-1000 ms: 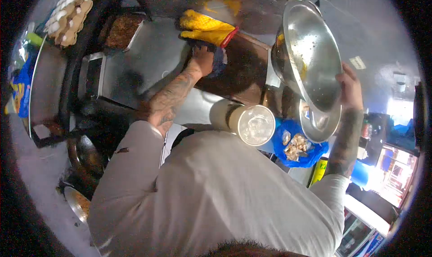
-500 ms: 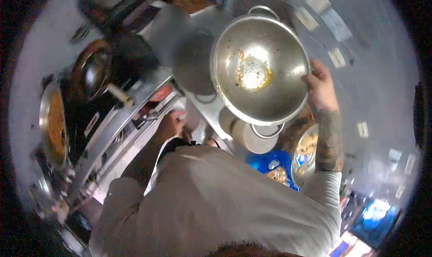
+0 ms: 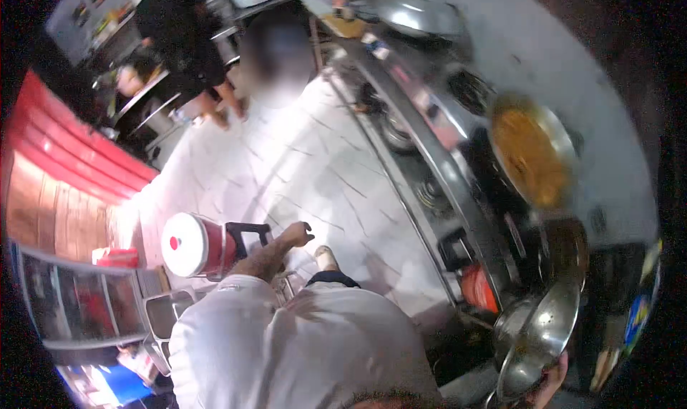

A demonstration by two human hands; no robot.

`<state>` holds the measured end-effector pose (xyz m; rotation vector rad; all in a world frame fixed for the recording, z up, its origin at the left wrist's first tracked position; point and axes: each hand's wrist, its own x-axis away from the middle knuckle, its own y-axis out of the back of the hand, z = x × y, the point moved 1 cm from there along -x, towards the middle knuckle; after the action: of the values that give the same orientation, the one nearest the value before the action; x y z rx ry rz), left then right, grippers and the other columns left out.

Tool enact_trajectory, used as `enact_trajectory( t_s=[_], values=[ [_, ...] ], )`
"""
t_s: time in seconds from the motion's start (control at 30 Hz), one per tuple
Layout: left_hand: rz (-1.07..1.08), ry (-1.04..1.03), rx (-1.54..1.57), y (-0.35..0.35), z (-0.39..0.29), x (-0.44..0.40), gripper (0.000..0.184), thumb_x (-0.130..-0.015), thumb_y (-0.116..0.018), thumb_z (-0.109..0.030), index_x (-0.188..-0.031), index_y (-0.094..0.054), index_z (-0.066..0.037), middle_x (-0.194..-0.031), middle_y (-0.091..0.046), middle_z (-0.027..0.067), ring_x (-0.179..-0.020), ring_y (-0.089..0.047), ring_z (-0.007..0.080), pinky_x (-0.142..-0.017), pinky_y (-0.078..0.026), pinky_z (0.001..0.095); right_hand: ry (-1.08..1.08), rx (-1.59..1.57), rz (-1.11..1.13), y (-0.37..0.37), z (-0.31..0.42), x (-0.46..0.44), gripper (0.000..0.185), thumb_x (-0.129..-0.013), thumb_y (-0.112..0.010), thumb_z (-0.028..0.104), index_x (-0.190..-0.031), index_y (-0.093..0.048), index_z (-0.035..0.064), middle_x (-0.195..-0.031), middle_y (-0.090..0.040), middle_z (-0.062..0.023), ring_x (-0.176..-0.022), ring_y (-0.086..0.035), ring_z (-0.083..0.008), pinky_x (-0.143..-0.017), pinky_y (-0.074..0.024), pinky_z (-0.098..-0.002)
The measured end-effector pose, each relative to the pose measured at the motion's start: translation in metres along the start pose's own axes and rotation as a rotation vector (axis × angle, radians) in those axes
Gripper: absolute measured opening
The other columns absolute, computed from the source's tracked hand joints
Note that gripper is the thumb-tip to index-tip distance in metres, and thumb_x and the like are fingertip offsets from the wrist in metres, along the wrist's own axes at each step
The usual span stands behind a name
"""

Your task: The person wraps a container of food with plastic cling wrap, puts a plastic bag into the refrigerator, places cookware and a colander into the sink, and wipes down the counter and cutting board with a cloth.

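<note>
At the lower right, my right hand (image 3: 552, 382) grips the rim of a large steel bowl (image 3: 545, 330), which is tilted on its side. The bowl is beside the dark end of the stove counter. My left hand (image 3: 297, 234) is held out over the tiled floor, its fingers loosely bent and apart, with nothing seen in it. Close to my left forearm stands a red drink cooler (image 3: 218, 246) with a white lid and a black handle.
A stove counter (image 3: 422, 133) runs along the right, with a wide pan of orange-brown food (image 3: 529, 155) behind it. A person in dark clothes (image 3: 172, 33) stands at the upper left. Metal trays (image 3: 168, 314) are at the lower left, below a red corrugated panel (image 3: 68, 140).
The view has swung from the counter with the yellow glove to the floor and stove. The bowl has moved to the lower right with my right hand. My left hand has left the dark cloth.
</note>
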<state>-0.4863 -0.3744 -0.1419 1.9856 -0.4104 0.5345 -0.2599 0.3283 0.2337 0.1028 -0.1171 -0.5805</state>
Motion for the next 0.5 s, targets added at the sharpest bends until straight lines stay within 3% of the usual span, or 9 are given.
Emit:
enact_trajectory(
  t_s=[0.07, 0.1, 0.13, 0.2, 0.23, 0.27, 0.37, 0.4, 0.5],
  values=[
    [-0.056, 0.130, 0.110, 0.025, 0.047, 0.010, 0.046, -0.078, -0.067, -0.038, -0.107, -0.066, -0.002, -0.104, -0.066, 0.0204, -0.101, -0.061, 0.0346, -0.089, -0.048, 0.0400, -0.043, 0.050, 0.199, -0.085, 0.008, -0.053, 0.054, -0.082, -0.054, 0.016, -0.133, -0.044, -0.0005, -0.117, -0.056, -0.0121, -0.093, -0.060, -0.0199, -0.076, -0.0499, -0.0319],
    [-0.075, 0.054, 0.128, 0.018, 0.085, -0.008, 0.047, -0.077, -0.067, -0.037, -0.106, -0.066, -0.001, -0.105, -0.066, 0.0208, -0.101, -0.061, 0.0344, -0.089, -0.047, 0.0399, -0.082, 0.069, 0.300, -0.182, 0.054, -0.051, 0.051, -0.081, -0.051, 0.014, -0.129, -0.046, -0.0020, -0.115, -0.058, -0.0124, -0.092, -0.060, -0.0204, -0.078, -0.0490, -0.0308],
    [-0.110, -0.022, 0.144, 0.016, 0.121, -0.028, 0.048, -0.077, -0.067, -0.037, -0.106, -0.066, 0.000, -0.106, -0.065, 0.0213, -0.102, -0.061, 0.0343, -0.090, -0.047, 0.0397, -0.018, 0.081, 0.230, -0.226, 0.039, -0.077, 0.051, -0.079, -0.054, 0.013, -0.128, -0.046, -0.0021, -0.112, -0.061, -0.0131, -0.091, -0.063, -0.0229, -0.078, -0.0534, -0.0333],
    [-0.193, 0.183, 0.476, 0.093, 0.105, -0.017, 0.048, -0.077, -0.066, -0.037, -0.105, -0.066, 0.003, -0.107, -0.065, 0.0222, -0.103, -0.061, 0.0341, -0.091, -0.047, 0.0389, 0.010, -0.122, 0.373, -0.359, 0.048, -0.091, 0.051, -0.076, -0.051, 0.007, -0.126, -0.047, -0.0022, -0.110, -0.061, -0.0121, -0.093, -0.062, -0.0218, -0.077, -0.0528, -0.0319],
    [-0.244, 0.169, 0.584, 0.111, 0.109, -0.023, 0.049, -0.077, -0.066, -0.037, -0.107, -0.065, 0.003, -0.107, -0.065, 0.0222, -0.102, -0.062, 0.0340, -0.090, -0.047, 0.0388, -0.064, -0.093, 0.331, -0.403, 0.049, -0.099, 0.051, -0.074, -0.050, 0.004, -0.125, -0.048, -0.0021, -0.110, -0.060, -0.0113, -0.096, -0.061, -0.0204, -0.079, -0.0512, -0.0310],
    [-0.291, 0.143, 0.688, 0.134, 0.119, -0.032, 0.050, -0.078, -0.065, -0.036, -0.108, -0.064, 0.003, -0.108, -0.065, 0.0222, -0.102, -0.062, 0.0338, -0.090, -0.048, 0.0387, -0.068, -0.182, 0.522, -0.447, 0.042, -0.119, 0.051, -0.074, -0.049, 0.003, -0.125, -0.048, -0.0028, -0.112, -0.058, -0.0118, -0.093, -0.060, -0.0205, -0.077, -0.0508, -0.0293],
    [-0.441, 0.159, 0.651, 0.219, 0.148, -0.047, 0.050, -0.079, -0.063, -0.035, -0.112, -0.062, 0.002, -0.109, -0.065, 0.0216, -0.102, -0.062, 0.0332, -0.090, -0.048, 0.0385, -0.117, -0.133, 0.666, -0.582, 0.033, -0.159, 0.048, -0.073, -0.049, 0.003, -0.121, -0.050, -0.0036, -0.110, -0.057, -0.0104, -0.095, -0.056, -0.0195, -0.080, -0.0468, -0.0290],
    [-0.459, 0.182, 0.667, 0.232, 0.168, -0.050, 0.050, -0.079, -0.063, -0.035, -0.112, -0.062, 0.002, -0.109, -0.065, 0.0216, -0.102, -0.062, 0.0332, -0.090, -0.048, 0.0385, -0.115, -0.030, 0.578, -0.620, 0.020, -0.177, 0.049, -0.074, -0.051, 0.004, -0.123, -0.048, -0.0040, -0.109, -0.057, -0.0090, -0.096, -0.055, -0.0187, -0.082, -0.0451, -0.0290],
    [-0.605, 0.303, 0.613, 0.260, 0.235, -0.059, 0.048, -0.079, -0.065, -0.033, -0.113, -0.062, 0.000, -0.110, -0.065, 0.0192, -0.104, -0.061, 0.0326, -0.092, -0.047, 0.0393, -0.137, -0.071, 0.803, -0.746, -0.006, -0.224, 0.055, -0.076, -0.055, 0.002, -0.130, -0.044, -0.0039, -0.105, -0.059, -0.0085, -0.086, -0.056, -0.0170, -0.075, -0.0455, -0.0289]
  ],
)
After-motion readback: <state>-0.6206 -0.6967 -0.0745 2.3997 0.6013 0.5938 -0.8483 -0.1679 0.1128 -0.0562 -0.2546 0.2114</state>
